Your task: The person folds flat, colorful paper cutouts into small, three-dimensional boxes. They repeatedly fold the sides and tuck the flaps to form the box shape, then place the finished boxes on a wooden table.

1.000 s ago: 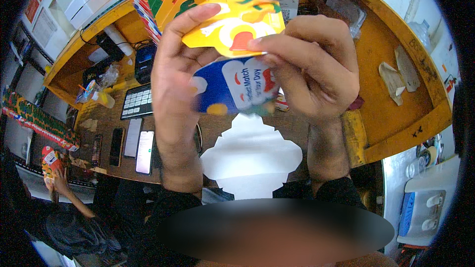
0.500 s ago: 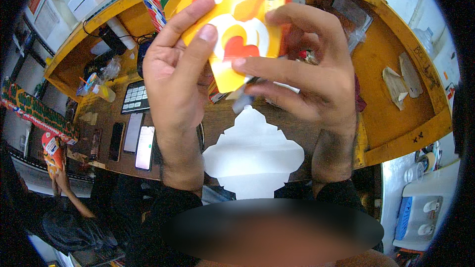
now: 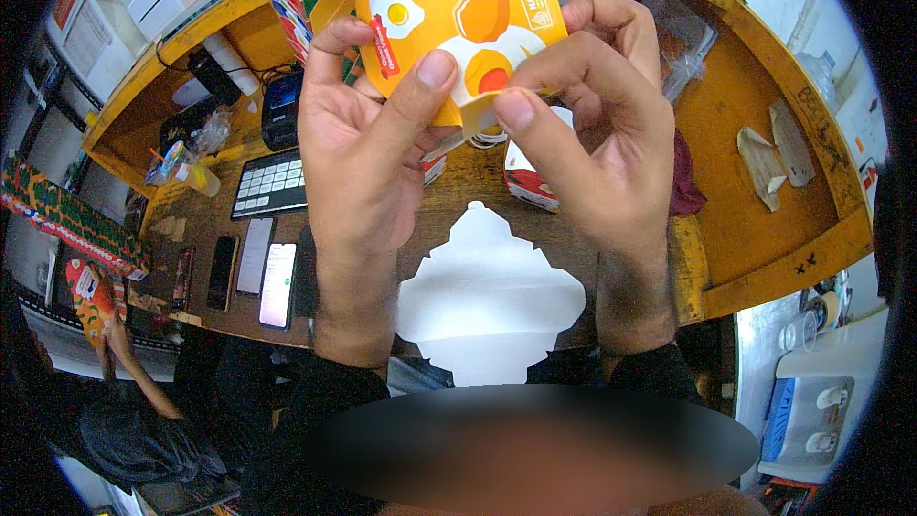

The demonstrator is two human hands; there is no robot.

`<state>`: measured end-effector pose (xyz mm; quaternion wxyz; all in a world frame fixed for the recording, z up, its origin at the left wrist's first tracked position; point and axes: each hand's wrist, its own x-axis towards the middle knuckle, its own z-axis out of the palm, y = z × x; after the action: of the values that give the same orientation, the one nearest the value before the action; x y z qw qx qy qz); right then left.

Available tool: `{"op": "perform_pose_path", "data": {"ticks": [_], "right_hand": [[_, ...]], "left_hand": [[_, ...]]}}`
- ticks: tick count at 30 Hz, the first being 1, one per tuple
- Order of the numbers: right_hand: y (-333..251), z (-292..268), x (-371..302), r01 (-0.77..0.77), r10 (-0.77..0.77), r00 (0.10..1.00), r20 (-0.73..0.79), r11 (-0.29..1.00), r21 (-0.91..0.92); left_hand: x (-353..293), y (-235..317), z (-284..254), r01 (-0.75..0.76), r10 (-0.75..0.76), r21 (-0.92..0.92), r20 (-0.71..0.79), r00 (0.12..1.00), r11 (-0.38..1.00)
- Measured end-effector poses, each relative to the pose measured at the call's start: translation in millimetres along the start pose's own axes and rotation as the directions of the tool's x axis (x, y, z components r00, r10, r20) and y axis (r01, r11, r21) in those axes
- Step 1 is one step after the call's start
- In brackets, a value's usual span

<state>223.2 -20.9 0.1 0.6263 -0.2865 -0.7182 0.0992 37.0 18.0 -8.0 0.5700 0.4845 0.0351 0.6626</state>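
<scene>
Head view. Yellow carton (image 3: pixel 439 10): printed with fried egg and drumstick; raised above the brown tabletop (image 3: pixel 430 229), between both hands, toward the upper middle. Left hand (image 3: pixel 353 148): gripping the carton's left side, thumb pressed on the printed face, forefinger at the edge; remaining fingers partly hidden, cannot tell how placed. Right hand (image 3: pixel 621 124): thumb and bent forefinger pinching the lower flap (image 3: pixel 475 115); other fingers curled near the carton's right side, contact uncertain.

Below the hands: white cut-out sheet (image 3: pixel 492 296), stepped outline. Behind the right hand: red-and-white box (image 3: pixel 528 188), partly covered; maroon cloth (image 3: pixel 686 177), just beside the wrist side.

Left of the left forearm: three phones in a row, namely dark phone (image 3: pixel 223 272), grey-screened phone (image 3: pixel 255 256), lit phone (image 3: pixel 278 287); above these, tiled panel (image 3: pixel 269 184); farther left, cup of yellow drink (image 3: pixel 199 177).

Far left: another person's hand (image 3: pixel 117 336), holding an orange carton (image 3: pixel 89 296); above it, green-and-orange patterned stack (image 3: pixel 72 220).

Far right: torn brown paper (image 3: pixel 759 162), in a yellow-edged wooden bay (image 3: pixel 802 277).
</scene>
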Motion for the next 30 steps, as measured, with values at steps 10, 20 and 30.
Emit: {"op": "perform_pose_path", "data": {"ticks": [10, 20, 30], "right_hand": [[12, -1, 3, 0.182, -0.178, 0.983, 0.038, 0.959, -0.215], [-3, 16, 0, 0.075, -0.089, 0.991, -0.095, 0.987, -0.143], [6, 12, 9, 0.134, -0.049, 0.980, -0.190, 0.876, 0.463]], "left_hand": [[1, -4, 8, -0.170, 0.171, 0.205, 0.012, 0.985, 0.964], [1, -5, 10, -0.079, 0.078, 0.032, 0.023, 0.997, 0.996], [-7, -13, 11, -0.258, 0.210, 0.197, 0.233, 0.950, 0.946]]}}
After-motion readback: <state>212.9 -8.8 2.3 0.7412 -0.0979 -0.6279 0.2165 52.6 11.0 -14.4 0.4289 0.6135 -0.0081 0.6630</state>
